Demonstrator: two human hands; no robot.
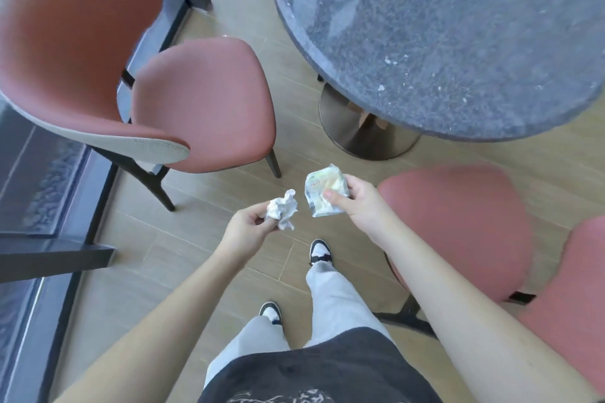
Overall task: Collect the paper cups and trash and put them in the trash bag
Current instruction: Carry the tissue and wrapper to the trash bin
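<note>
We stood on a wood-plank floor (170, 258), both bare forearms reaching forward over it. Our left hand (247, 227) was curled nearly closed, fingertips pinching a crumpled white paper napkin (282, 210) that stuck up toward 1 o'clock from the hand. Our right hand (358, 198) was partly closed around a crinkled plastic food wrapper (322, 190), thumb pressed on its upper face and fingers underneath; the wrapper jutted toward 10 o'clock from that hand. The two pieces of trash sat near each other without touching, the napkin at 8 o'clock from the wrapper.

A round grey speckled stone table (458, 42) filled the 1 o'clock part of the view, on a metal pedestal base (360, 134); small pale crumbs dotted its top. A pink upholstered chair (203, 101) stood at 10 o'clock, its curved back nearer the window frame. Another pink chair (458, 226) stood at 3 o'clock, just beyond our right forearm. Below our hands we saw grey trousers (330, 301) and black-and-white sneakers (320, 250).
</note>
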